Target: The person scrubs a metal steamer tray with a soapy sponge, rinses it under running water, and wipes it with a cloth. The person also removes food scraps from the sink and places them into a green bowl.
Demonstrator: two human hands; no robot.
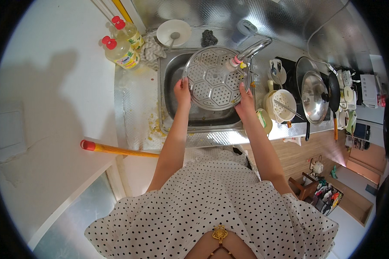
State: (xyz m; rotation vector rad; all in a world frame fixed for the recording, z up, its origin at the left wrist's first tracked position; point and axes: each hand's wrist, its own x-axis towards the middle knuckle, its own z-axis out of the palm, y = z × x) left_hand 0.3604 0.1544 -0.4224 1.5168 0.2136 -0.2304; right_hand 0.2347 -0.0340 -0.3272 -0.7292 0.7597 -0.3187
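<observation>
A round metal steamer rack with many small holes (pixel 214 92) is held over the stainless steel sink (pixel 178 121), below the chrome faucet (pixel 254 48). My left hand (pixel 183 93) grips its left edge, thumb on top. On the lower right edge is my right hand (pixel 245 101), its thumb also on the upper face and the other fingers partly hidden beneath. The faucet's pink-ringed spout points down at the rack; whether water runs is hard to tell.
Behind the sink are a white bowl with a spoon (pixel 174 32), a dark scouring pad (pixel 209 38) and a plastic cup (pixel 245 29). Detergent bottles (pixel 125 58) and a cloth (pixel 151 53) stand left. Right are a white strainer (pixel 284 103) and a glass-lidded pan (pixel 315 94).
</observation>
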